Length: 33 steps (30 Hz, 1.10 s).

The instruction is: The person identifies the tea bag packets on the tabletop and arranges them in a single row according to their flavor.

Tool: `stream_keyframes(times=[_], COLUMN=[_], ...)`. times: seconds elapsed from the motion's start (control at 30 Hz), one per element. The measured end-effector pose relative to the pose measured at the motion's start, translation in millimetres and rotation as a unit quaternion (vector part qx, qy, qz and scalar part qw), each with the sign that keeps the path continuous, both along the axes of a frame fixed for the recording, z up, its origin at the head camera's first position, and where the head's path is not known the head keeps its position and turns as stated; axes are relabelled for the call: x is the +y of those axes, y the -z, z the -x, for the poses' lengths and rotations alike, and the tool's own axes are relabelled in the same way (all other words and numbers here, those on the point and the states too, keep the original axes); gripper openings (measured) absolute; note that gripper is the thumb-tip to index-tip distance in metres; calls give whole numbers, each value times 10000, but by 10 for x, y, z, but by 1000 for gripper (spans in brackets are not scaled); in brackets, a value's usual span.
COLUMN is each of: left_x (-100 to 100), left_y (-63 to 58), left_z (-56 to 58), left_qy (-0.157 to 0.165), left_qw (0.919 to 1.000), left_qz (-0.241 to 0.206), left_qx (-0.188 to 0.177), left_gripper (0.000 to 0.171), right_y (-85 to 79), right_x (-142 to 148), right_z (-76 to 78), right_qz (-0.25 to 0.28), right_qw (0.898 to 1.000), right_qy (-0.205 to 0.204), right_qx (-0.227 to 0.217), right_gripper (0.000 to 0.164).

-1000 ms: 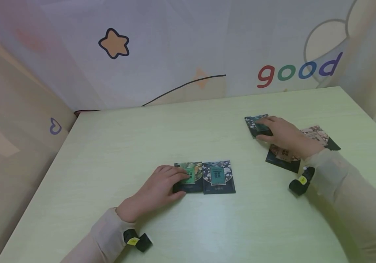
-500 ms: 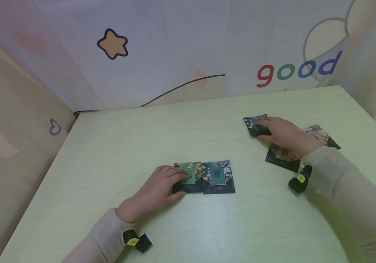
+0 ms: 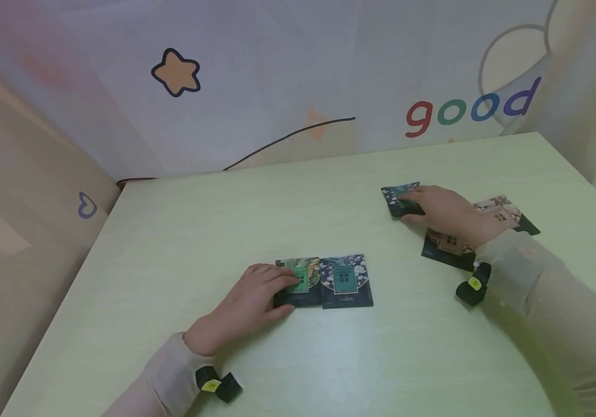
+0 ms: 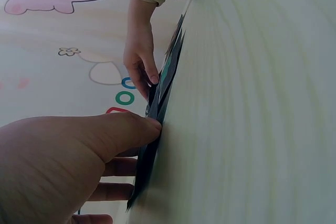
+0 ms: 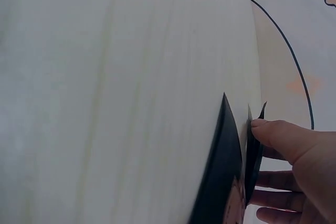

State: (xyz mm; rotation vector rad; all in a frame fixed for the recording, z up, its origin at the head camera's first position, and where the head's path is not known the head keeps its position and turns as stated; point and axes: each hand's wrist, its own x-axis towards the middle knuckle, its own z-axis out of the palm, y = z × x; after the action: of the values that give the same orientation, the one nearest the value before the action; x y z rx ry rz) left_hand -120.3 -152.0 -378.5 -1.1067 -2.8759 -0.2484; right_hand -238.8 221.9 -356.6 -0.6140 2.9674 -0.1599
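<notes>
My left hand (image 3: 251, 298) rests on a dark sachet with a green label (image 3: 304, 279), fingertips over its face and thumb at its lower edge. Right against that one lies a dark blue sachet with white flowers and a teal label (image 3: 346, 281). Farther back on the right, my right hand (image 3: 443, 213) holds another blue flowered sachet (image 3: 394, 200) between thumb and fingers, covering its right part. In the right wrist view the thumb (image 5: 262, 129) lies on this sachet's edge (image 5: 254, 158). Under the right wrist are two pink-flowered sachets (image 3: 451, 243), partly hidden.
The pale green table (image 3: 198, 220) runs back to a printed cloth wall (image 3: 287, 69) with a star and the word "good". A black camera strap (image 3: 472, 285) hangs from the right wrist, another (image 3: 218, 383) from the left.
My right hand and its blue sachet have shifted slightly left, away from the pink-flowered ones. My left hand and the sachets in front have stayed put.
</notes>
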Motion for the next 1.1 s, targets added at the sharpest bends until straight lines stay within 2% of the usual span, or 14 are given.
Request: stream_keyframes(times=[0.67,1.1], left_x=[12,20], left_y=[22,-3], left_z=[-4,-15], left_qy=[8,-35], left_qw=[10000,10000], left_qz=[-23,-55], left_qx=[87,10], left_gripper=[40,41], right_y=[2,-24], right_x=[-132,-234], right_z=[-52,-178], right_qz=[9,81], right_qw=[9999,9995], right_qy=[-134,-296], right_qx=[46,-43], right_gripper=[53,52])
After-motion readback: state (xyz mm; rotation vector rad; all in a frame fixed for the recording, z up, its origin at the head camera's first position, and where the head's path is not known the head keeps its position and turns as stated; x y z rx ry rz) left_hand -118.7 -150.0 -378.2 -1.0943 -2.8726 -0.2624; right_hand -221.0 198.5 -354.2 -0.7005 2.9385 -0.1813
